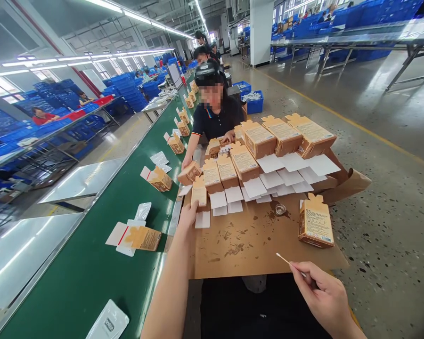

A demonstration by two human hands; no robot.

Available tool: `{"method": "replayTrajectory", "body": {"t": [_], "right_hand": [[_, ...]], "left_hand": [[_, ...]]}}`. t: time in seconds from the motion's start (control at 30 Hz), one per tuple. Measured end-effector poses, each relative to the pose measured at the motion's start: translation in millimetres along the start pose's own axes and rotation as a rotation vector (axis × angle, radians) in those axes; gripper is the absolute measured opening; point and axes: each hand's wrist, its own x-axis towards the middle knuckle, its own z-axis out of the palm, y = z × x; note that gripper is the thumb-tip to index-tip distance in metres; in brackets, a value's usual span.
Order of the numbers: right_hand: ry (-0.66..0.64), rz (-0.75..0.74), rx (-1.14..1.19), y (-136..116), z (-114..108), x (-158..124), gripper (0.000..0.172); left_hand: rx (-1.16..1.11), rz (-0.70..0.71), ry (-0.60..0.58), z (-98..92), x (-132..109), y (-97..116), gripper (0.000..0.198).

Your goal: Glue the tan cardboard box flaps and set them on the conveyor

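My left hand (188, 215) reaches forward to the nearest small brown box (199, 192) in a row of boxes with open white flaps, and its fingers touch the box's lower edge. My right hand (321, 294) is low at the right, pinching a thin cotton swab (286, 260) that points left over the brown cardboard sheet (254, 245). One closed brown box (315, 221) lies apart on the sheet's right side. A small round dish (280, 209) sits amid dark stains near the middle.
A green conveyor belt (92, 273) runs along the left and carries open boxes (141, 238) and clear packets. A person in a dark shirt (215, 117) works opposite, hands on boxes. More boxes (286, 136) are stacked at the back right. Blue crates fill the far shelves.
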Motion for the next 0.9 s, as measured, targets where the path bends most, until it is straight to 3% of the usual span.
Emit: {"method": "replayTrajectory", "body": {"t": [0.1,0.17,0.23,0.3,0.37,0.5,0.67,0.9], "right_hand": [[0.002,0.014,-0.016,0.0,-9.7,-2.4,0.03],[-0.047,0.002,-0.018,-3.2,-12.2,-0.9,0.029],[-0.117,-0.048,-0.005,-7.6,-7.7,2.1,0.027],[-0.189,-0.119,0.007,-11.6,5.7,4.4,0.027],[-0.28,-0.184,0.001,-13.5,27.2,3.5,0.029],[-0.428,-0.302,-0.093,-9.3,77.9,-6.7,0.033],[-0.476,-0.386,-0.2,-1.0,117.6,-19.8,0.03],[-0.521,-0.427,-0.307,0.4,128.5,-23.0,0.032]], "left_hand": [[-0.01,-0.139,0.003,-39.4,-60.7,-20.1,0.055],[-0.151,-0.224,-0.005,-58.7,-104.6,-33.7,0.069],[-0.3,-0.283,-0.032,-62.8,-140.9,-42.3,0.082],[-0.367,-0.297,-0.061,-50.9,-162.7,-44.2,0.084],[-0.361,-0.265,-0.07,-30.2,-168.6,-41.3,0.081],[-0.273,-0.186,-0.095,0.7,-153.8,-36.9,0.079],[-0.222,-0.196,-0.118,-0.4,-143.5,-42.6,0.083],[-0.201,-0.171,-0.141,0.2,-149.5,-42.0,0.089]]}}
